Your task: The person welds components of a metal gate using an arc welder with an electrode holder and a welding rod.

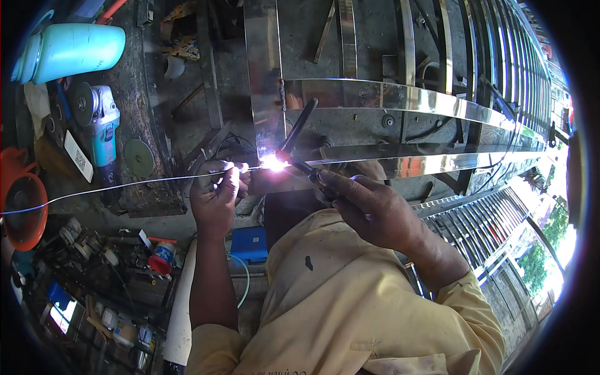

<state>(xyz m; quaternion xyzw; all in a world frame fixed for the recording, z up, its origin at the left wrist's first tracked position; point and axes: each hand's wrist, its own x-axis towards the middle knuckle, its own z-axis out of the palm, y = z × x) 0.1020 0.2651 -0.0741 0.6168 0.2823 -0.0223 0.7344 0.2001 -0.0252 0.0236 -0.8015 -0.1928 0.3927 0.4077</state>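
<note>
My left hand [215,190] pinches a long thin filler rod [134,181], which runs off to the left edge. Its inner end meets a bright welding arc [274,164]. From the other side, my right hand [369,206] is closed round a black welding torch [300,134] whose head points at the same glowing spot. The arc sits at a corner of a shiny metal frame [437,162], where an upright flat bar [265,69] joins the long rails. Glare hides the exact joint and the rod's tip.
An angle grinder [103,131], a loose disc [139,157] and a turquoise bottle [78,53] lie at the left. An orange fan-like round object [24,203] stands at the left edge. A blue box [249,245] is below the frame. Metal bars [444,44] extend right.
</note>
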